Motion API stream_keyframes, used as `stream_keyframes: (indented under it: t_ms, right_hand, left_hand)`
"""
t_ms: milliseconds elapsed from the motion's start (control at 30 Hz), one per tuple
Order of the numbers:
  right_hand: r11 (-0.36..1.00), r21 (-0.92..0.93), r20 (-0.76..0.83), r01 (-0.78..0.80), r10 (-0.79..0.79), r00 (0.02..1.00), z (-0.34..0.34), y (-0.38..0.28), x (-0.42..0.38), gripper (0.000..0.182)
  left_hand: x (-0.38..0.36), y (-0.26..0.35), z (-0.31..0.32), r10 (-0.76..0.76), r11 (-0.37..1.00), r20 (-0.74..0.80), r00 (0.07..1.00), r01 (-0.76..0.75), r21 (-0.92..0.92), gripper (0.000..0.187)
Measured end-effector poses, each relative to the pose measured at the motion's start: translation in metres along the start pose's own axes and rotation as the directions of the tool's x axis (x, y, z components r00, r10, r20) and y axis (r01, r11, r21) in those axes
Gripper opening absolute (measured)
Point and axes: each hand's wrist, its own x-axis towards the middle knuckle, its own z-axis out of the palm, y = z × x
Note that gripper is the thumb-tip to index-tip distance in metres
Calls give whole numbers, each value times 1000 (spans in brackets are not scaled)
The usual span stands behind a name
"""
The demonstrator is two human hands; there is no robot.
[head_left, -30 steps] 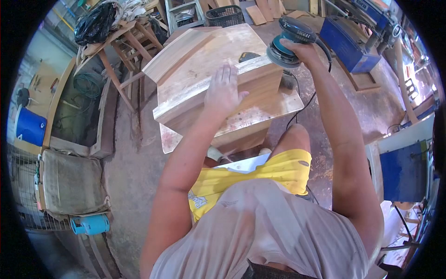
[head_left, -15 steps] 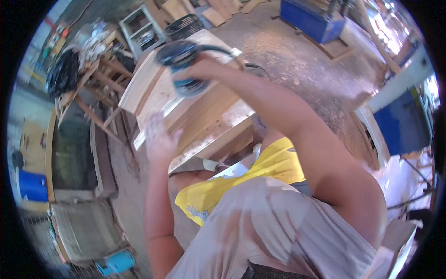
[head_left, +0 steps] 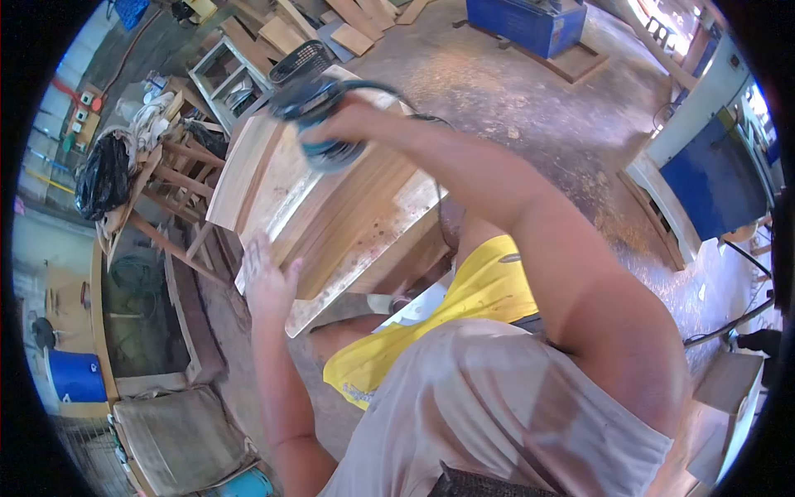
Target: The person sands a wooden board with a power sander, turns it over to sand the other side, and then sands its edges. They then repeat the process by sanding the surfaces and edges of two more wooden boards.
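Note:
A wooden piece (head_left: 348, 217) made of light and darker strips lies slanted in front of me, with dark specks along its near edge. My right hand (head_left: 352, 120) is wrapped round a blue and black power sander (head_left: 330, 151), slightly blurred, over the upper part of the wood. A dark cord runs from the tool toward the right. At the wood's left edge rests my left hand (head_left: 269, 277), its fingers stretched out and thumb apart, holding nothing.
Wooden stools with a black bag (head_left: 103, 178) stand at the left. Behind the wood are a black basket (head_left: 300, 63) and loose boards (head_left: 352, 38). A blue machine base (head_left: 530, 26) is at the top, a blue-panelled machine (head_left: 719, 189) at the right.
The view has shifted a little, so the surroundings sit differently. The sander has moved slightly left in view along with my right hand. My left hand remains on the wood's left edge.

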Motion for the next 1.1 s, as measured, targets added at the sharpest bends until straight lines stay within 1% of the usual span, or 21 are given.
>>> stream_keyframes:
  t_ms: [100, 167, 200, 267, 333, 367, 400, 433, 533, 600, 633, 700, 733, 767, 833, 867, 900, 967, 1000, 1033, 1100]
  right_hand:
    - [984, 43, -83, -175, 178, 981, -61, 7, -14, 67]
    - [985, 0, -175, -172, 169, 970, -87, 29, -8, 63]
    - [986, -5, -169, -169, 166, 972, -95, 33, -8, 63]
    - [963, -49, -280, -266, 242, 929, -106, 35, -6, 60]
    - [965, -20, -272, -262, 247, 930, -103, 40, 0, 60]
    - [966, 15, -273, -259, 254, 928, -101, 42, 3, 60]
    - [972, 21, -197, -236, 235, 952, -98, 42, 6, 62]
    - [984, -39, -198, -172, 161, 967, -97, 31, 4, 63]
    - [991, -47, -215, -125, 112, 970, -87, 45, 18, 64]
    - [967, 20, -144, -253, 254, 957, -90, 48, 28, 63]
    - [966, 20, -137, -257, 257, 956, -91, 46, 27, 63]
    - [976, 97, -113, -196, 207, 972, -89, 42, 19, 63]
    - [988, 100, -134, -121, 134, 982, -83, 39, 17, 63]
    - [987, 100, -131, -123, 136, 982, -84, 38, 19, 63]
    - [957, 175, -78, -230, 246, 966, -84, 35, 21, 63]
    - [962, 132, -78, -237, 249, 965, -82, 44, 30, 63]
    - [962, 131, -76, -238, 249, 966, -83, 41, 28, 63]
    - [966, 214, -57, -141, 157, 986, -83, 37, 22, 63]
    - [991, 93, -59, -97, 103, 993, -82, 38, 23, 63]
    - [991, 91, -53, -97, 102, 993, -82, 39, 25, 63]
    - [978, 97, -36, -185, 189, 981, -82, 40, 26, 62]
  left_hand:
    - [43, 16, 9, 168, 981, -39, 985, -171, -97, 74]
    - [79, 48, -7, 118, 966, 137, 984, -81, -247, 69]
    - [101, 56, 1, 127, 955, 127, 984, -87, -284, 68]
    - [135, 74, 11, 130, 942, 115, 985, -86, -324, 67]
    - [155, 98, 13, 164, 968, 183, 969, -122, -221, 67]
    - [158, 104, 13, 164, 967, 183, 969, -121, -224, 67]
    - [162, 110, 11, 140, 981, 233, 962, -103, -166, 66]
    - [166, 114, 10, 114, 990, 283, 952, -87, -107, 66]
    - [161, 117, 7, 57, 990, 249, 967, -22, -141, 65]
    - [161, 120, 3, 46, 992, 272, 961, -13, -122, 64]
    - [163, 120, 3, 36, 995, 277, 960, -8, -101, 63]
    - [164, 116, 9, 64, 994, 252, 966, -39, -103, 63]
    - [165, 115, 11, 96, 992, 220, 971, -75, -103, 62]
    - [166, 114, 13, 94, 992, 222, 970, -72, -104, 62]
    - [163, 117, 8, 77, 992, 250, 965, -50, -113, 61]
    - [163, 117, 7, 76, 992, 252, 965, -49, -114, 61]
    - [164, 118, 5, 74, 991, 257, 963, -43, -124, 60]
    - [165, 116, 6, 68, 990, 263, 962, -33, -134, 59]
    - [164, 115, 8, 76, 991, 233, 969, -47, -128, 62]
    - [163, 115, 9, 83, 991, 203, 976, -59, -124, 64]
    - [163, 115, 11, 83, 989, 218, 972, -54, -135, 61]
